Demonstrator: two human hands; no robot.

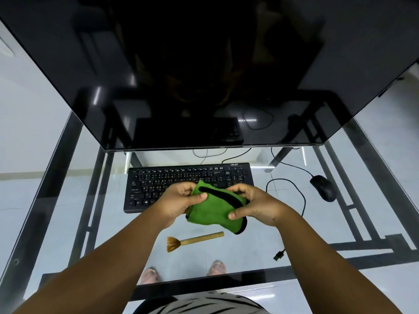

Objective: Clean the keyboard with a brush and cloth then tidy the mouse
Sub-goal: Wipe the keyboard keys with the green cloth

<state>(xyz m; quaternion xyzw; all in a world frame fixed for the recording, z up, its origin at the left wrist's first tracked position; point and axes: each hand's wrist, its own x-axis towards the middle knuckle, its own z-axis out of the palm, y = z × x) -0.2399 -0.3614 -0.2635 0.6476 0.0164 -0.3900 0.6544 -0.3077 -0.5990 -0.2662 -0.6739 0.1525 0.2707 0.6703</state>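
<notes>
Both forearms bare, no sleeves, watch or rings visible. Left hand [179, 200] and right hand [254, 203] bare, ungloved. Light garment with dark stripes [199, 303] at 6 o'clock. Feet seen through glass; footwear unclear.

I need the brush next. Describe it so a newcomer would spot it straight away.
Start at the black keyboard on the glass desk. Come toward the near edge, below the hands holding the green cloth. The brush lies flat there alone: a tan stick handle with a fan of brown bristles at its left end, the only wooden-looking thing.
</notes>
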